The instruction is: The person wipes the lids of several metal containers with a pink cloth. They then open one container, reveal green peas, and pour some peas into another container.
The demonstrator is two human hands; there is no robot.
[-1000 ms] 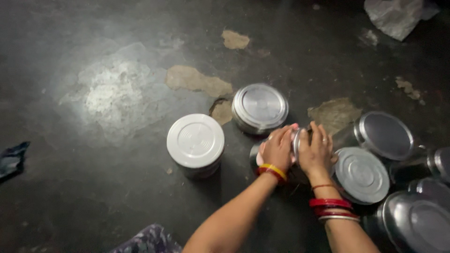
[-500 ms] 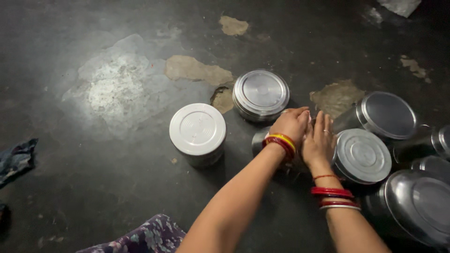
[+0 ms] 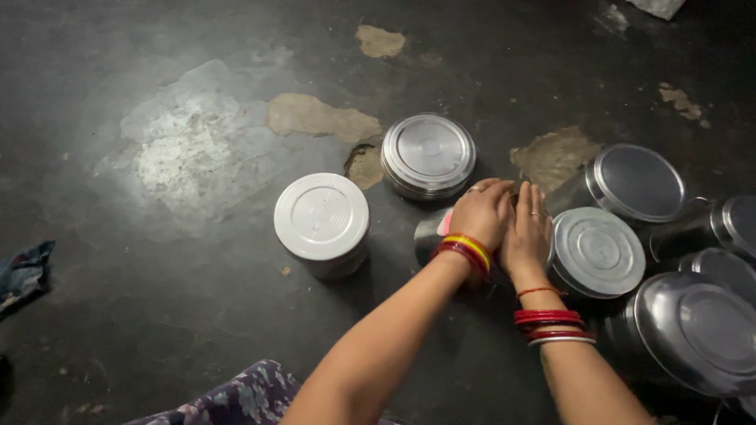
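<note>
Head view, looking down at a dark, worn floor [image 3: 157, 330]. Nearest: patterned purple cloth [image 3: 236, 397] at the bottom edge, two bare forearms rising from it. Left hand [image 3: 482, 214], red and yellow bangles at the wrist, lies curled over the top of a small steel container [image 3: 429, 236]; right hand [image 3: 526, 232], red and silver bangles lower on the arm, presses flat against the same container from the other side, fingers together. Both hands are closed about it; the lid and most of the body are hidden, only a steel flank and a pink patch show at its left. Just left stands a tin with a white ribbed lid [image 3: 321, 216], apart from the hands. Just right, a steel tin with a ringed flat lid [image 3: 596, 252], close to the right hand. Lower right, a large steel pot [image 3: 693, 330], more steel vessels crowded at the edge. Beyond the hands, a round steel tin [image 3: 428, 155], lid on. Farther right, a taller steel canister [image 3: 634, 182]. Pale chipped patches [image 3: 315, 118] in the floor beyond. No readable labels.
</note>
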